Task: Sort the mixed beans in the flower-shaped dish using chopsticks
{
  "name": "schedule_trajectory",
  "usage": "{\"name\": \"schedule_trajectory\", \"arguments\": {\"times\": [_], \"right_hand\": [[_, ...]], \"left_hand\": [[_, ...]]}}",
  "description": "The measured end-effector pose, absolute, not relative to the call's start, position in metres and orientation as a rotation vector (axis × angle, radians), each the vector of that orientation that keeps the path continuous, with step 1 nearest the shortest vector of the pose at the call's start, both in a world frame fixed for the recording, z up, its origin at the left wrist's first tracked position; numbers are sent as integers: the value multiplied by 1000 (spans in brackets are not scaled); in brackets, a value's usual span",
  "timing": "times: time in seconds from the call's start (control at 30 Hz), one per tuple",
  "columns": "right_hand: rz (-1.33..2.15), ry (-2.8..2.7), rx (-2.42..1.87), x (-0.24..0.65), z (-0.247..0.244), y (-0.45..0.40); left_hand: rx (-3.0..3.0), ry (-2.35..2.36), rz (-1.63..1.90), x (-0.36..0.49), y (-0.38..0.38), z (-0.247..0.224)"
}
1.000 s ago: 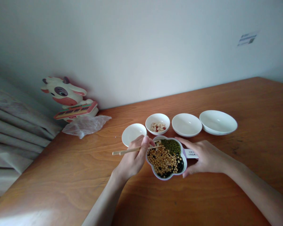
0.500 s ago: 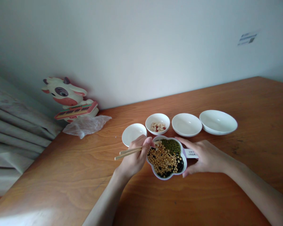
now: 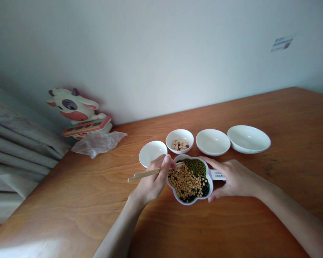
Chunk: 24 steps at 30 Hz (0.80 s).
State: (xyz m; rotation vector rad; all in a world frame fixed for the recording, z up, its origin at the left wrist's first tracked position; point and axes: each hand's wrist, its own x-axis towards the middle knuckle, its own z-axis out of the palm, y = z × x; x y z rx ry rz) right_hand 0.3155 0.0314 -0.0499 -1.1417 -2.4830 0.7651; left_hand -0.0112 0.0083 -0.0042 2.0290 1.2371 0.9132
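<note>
A pair of wooden chopsticks [image 3: 145,174] is gripped in my left hand [image 3: 154,179], their tips down at the upper left of the flower-shaped dish [image 3: 186,203]. Yellow beans [image 3: 187,182], green beans [image 3: 196,166] and black beans [image 3: 205,189] fill that dish, with pale flat pieces by the chopstick tips. My right hand [image 3: 228,178] is closed around the dish's right side and its labelled handle [image 3: 217,175]. Just behind the dish, a white bowl [image 3: 179,133] holds pale and reddish pieces [image 3: 180,144].
Left of that bowl sits an empty white bowl [image 3: 149,150], partly behind my left hand. Two more empty bowls [image 3: 213,141] [image 3: 248,139] stand to the right. A cow toy with a keyboard [image 3: 83,116] and a clear plastic bag [image 3: 100,143] lie at the back left.
The chopsticks' rear ends have shifted slightly left and up, and my left hand has tilted a little. The dish and my right hand are almost unchanged.
</note>
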Motion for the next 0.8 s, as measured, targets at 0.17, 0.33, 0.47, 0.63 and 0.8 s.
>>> {"name": "schedule_trajectory", "arguments": {"times": [0.17, 0.33, 0.47, 0.63, 0.8], "right_hand": [[774, -2484, -1146, 315, -47, 30], [786, -2482, -1149, 314, -47, 31], [794, -2474, -1160, 313, -47, 31], [768, -2476, -1154, 315, -49, 31], [765, -2475, -1143, 315, -50, 31]], "left_hand": [[2053, 1234, 900, -9, 7, -2], [2120, 1204, 902, -9, 6, -4], [2121, 1185, 925, -12, 6, -3], [2104, 1179, 797, -15, 3, 5], [2121, 1159, 735, -17, 1, 9]]}}
